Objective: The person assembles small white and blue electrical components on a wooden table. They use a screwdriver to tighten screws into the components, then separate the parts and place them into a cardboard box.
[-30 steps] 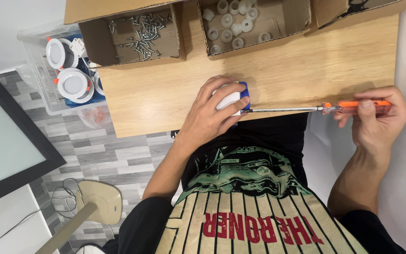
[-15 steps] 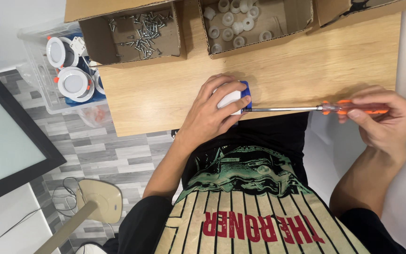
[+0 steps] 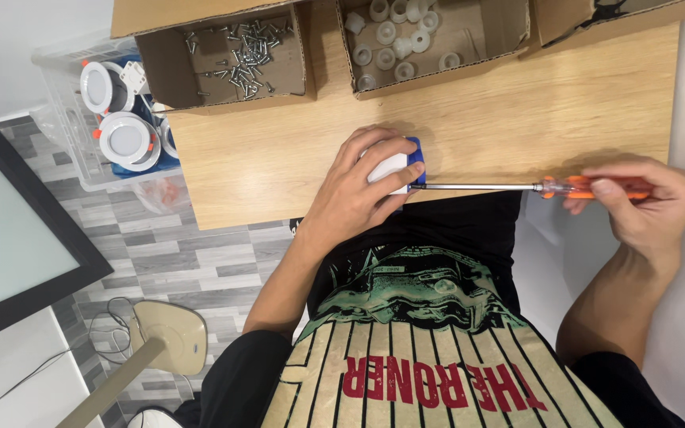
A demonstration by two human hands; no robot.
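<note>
The left hand [image 3: 356, 198] cups a small white and blue plastic part [image 3: 396, 168] at the near edge of the light wooden table [image 3: 517, 119], centre of the frame, fingers curled and pressed round it. The right hand [image 3: 644, 208], at the right, has its fingers closed on the orange handle of a long thin-shafted screwdriver [image 3: 477, 187], whose tip meets the part's side.

The tip could likely slip off and jab the holding fingers, since the long shaft runs level and the part sits right at the table edge.

In the upper frame stand a cardboard box of metal screws [image 3: 235, 51] and a cardboard box of white plastic rings [image 3: 430, 40], both well apart from the hands. At upper left, a clear plastic bin of round white lamp fittings [image 3: 116, 119] stands beside the table. Nothing blocks the screwdriver.
</note>
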